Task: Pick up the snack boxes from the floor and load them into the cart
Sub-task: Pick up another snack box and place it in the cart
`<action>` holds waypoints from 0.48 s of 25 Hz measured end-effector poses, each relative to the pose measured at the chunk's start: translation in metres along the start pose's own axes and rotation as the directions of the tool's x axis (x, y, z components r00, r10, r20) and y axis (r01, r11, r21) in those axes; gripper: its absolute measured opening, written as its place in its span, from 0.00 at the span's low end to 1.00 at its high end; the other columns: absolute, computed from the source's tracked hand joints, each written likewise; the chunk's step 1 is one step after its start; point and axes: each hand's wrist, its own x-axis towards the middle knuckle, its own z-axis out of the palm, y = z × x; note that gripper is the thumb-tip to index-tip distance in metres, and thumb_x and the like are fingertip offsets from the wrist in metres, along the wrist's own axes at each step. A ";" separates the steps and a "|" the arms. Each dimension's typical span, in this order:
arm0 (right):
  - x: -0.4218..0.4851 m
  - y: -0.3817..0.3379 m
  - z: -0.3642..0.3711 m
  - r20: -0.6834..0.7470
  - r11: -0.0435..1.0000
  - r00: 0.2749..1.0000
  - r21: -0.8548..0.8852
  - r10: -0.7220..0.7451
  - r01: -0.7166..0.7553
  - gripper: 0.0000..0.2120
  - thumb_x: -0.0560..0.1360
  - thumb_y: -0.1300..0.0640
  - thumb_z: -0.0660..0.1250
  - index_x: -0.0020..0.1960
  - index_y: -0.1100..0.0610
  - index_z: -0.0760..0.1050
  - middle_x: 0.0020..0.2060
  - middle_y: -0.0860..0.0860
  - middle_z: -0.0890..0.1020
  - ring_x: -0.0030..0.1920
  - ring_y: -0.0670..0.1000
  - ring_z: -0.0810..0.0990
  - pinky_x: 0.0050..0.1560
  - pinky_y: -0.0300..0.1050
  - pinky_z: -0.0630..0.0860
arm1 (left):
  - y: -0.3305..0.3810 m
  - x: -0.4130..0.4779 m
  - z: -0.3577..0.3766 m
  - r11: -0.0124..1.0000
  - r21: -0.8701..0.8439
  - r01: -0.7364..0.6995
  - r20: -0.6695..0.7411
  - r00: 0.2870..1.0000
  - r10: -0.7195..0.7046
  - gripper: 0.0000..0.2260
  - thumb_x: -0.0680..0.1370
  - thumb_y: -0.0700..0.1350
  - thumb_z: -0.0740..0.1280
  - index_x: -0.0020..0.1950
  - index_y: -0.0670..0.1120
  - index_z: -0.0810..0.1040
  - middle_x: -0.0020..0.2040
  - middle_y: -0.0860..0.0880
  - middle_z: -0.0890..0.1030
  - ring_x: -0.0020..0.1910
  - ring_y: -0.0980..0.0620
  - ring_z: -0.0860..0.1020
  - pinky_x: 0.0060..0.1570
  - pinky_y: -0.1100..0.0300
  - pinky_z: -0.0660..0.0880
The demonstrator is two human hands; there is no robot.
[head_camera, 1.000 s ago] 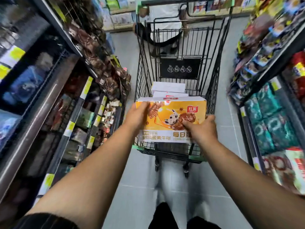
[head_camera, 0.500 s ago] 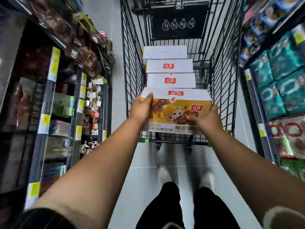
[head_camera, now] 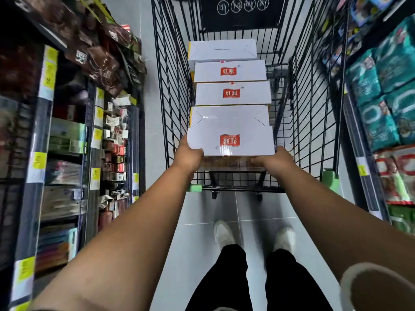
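I hold a snack box (head_camera: 230,141), white on top with a red logo, inside the near end of a black wire cart (head_camera: 170,90). My left hand (head_camera: 187,156) grips its left end and my right hand (head_camera: 272,159) grips its right end. Its orange front face is almost hidden below the white top. Beyond it in the cart stands a row of several white-topped snack boxes (head_camera: 232,93), edge to edge toward the far end.
Shelving with dark packets and small boxes (head_camera: 112,140) lines the left side of the aisle. Teal and red packs (head_camera: 386,97) fill the shelves on the right. My feet in pale shoes (head_camera: 223,234) stand on grey floor tiles behind the cart.
The box has gone down into the cart and tipped, so its white top now faces me instead of the orange front. One more white box now shows in the row beyond it.
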 end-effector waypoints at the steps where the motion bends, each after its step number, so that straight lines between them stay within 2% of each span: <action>1: 0.000 0.000 0.001 0.036 1.000 0.999 -0.025 -0.006 0.006 0.28 0.69 0.59 0.76 0.66 0.60 0.72 0.58 0.53 0.80 0.55 0.55 0.78 0.48 0.43 0.72 | -0.001 0.001 0.000 1.000 0.021 -0.008 0.012 1.000 0.008 0.25 0.75 0.32 0.62 0.71 0.47 0.68 0.53 0.51 0.77 0.55 0.48 0.77 0.54 0.56 0.76; 3: 0.000 0.001 0.004 0.112 0.994 0.994 -0.104 -0.009 0.020 0.24 0.72 0.58 0.74 0.66 0.59 0.74 0.58 0.53 0.80 0.56 0.56 0.78 0.50 0.43 0.72 | -0.004 0.002 -0.001 0.997 0.070 -0.014 0.046 0.999 0.010 0.26 0.74 0.33 0.64 0.71 0.48 0.66 0.55 0.50 0.77 0.55 0.48 0.77 0.53 0.57 0.76; 5: 0.002 0.004 0.006 0.150 0.989 0.988 -0.143 -0.017 0.039 0.24 0.72 0.58 0.74 0.67 0.58 0.74 0.61 0.53 0.80 0.59 0.56 0.78 0.60 0.47 0.73 | -0.006 0.003 0.001 0.996 0.083 0.019 0.074 0.997 -0.026 0.27 0.73 0.36 0.66 0.71 0.48 0.65 0.59 0.48 0.77 0.56 0.48 0.77 0.49 0.59 0.76; 7: -0.001 0.005 0.006 0.153 0.988 0.988 -0.147 -0.017 0.040 0.24 0.71 0.59 0.74 0.66 0.58 0.74 0.60 0.54 0.80 0.59 0.57 0.78 0.64 0.51 0.72 | -0.004 -0.001 0.003 0.995 0.091 0.040 0.071 0.996 -0.047 0.25 0.72 0.41 0.66 0.68 0.48 0.68 0.61 0.47 0.77 0.55 0.49 0.78 0.46 0.61 0.75; 9: -0.001 0.004 0.005 0.142 0.988 0.989 -0.144 -0.028 0.048 0.24 0.71 0.60 0.74 0.66 0.57 0.74 0.60 0.55 0.81 0.59 0.56 0.78 0.64 0.51 0.73 | 0.005 -0.007 0.005 0.995 0.099 0.021 0.099 0.995 -0.031 0.25 0.71 0.46 0.66 0.69 0.46 0.70 0.66 0.49 0.74 0.59 0.50 0.76 0.52 0.59 0.74; 12: -0.016 -0.001 0.000 0.126 0.988 0.990 -0.129 -0.069 0.085 0.27 0.70 0.61 0.74 0.67 0.57 0.71 0.60 0.53 0.80 0.59 0.56 0.78 0.61 0.47 0.73 | 0.014 -0.021 0.000 0.995 0.096 0.011 0.101 0.995 -0.021 0.26 0.80 0.42 0.64 0.77 0.43 0.62 0.64 0.53 0.70 0.61 0.51 0.72 0.58 0.60 0.69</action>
